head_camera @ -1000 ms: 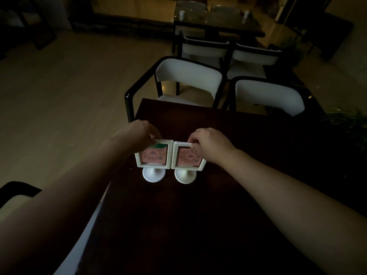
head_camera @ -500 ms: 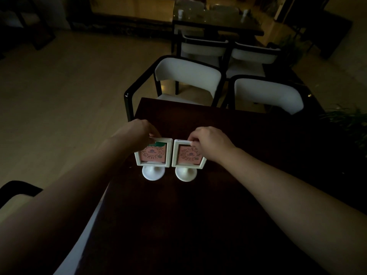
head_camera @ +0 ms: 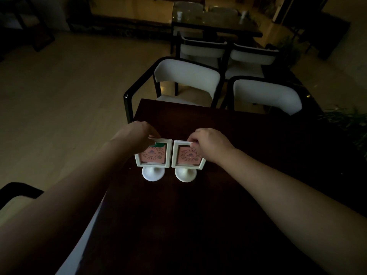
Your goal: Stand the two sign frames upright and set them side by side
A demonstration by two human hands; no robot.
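Note:
Two white sign frames with pink cards stand upright on round white feet, side by side on the dark wooden table [head_camera: 198, 225]. The left sign frame [head_camera: 154, 154] has a green patch at its top. My left hand [head_camera: 137, 136] pinches its top left corner. The right sign frame [head_camera: 186, 155] stands a narrow gap away from it. My right hand [head_camera: 208, 142] grips the top edge of this frame, and the wrist hides its upper right corner.
Two white-cushioned chairs with black frames, one [head_camera: 186, 80] behind the table's far left and another [head_camera: 266, 96] at its far right. A second dark table [head_camera: 214, 20] with more chairs stands farther back. A plant [head_camera: 349, 124] is at the right. A chair arm [head_camera: 17, 191] shows at my left.
Both frames stay upright and side by side. My hands keep their hold on the tops and have barely moved.

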